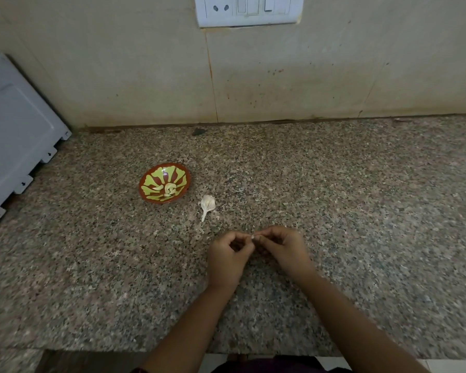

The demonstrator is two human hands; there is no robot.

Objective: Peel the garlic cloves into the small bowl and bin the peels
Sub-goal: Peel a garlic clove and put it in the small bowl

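Looking down from the head cam, both hands meet low over the counter. The left grip and right grip are each curled in, pinching a tiny garlic clove between the fingertips, probably so the nails can pick at its skin. The leftover garlic bulb lies just ahead of the left grip, handy for the next clove. The small bowl sits further ahead-left, with peeled cloves already inside. No bin in view.
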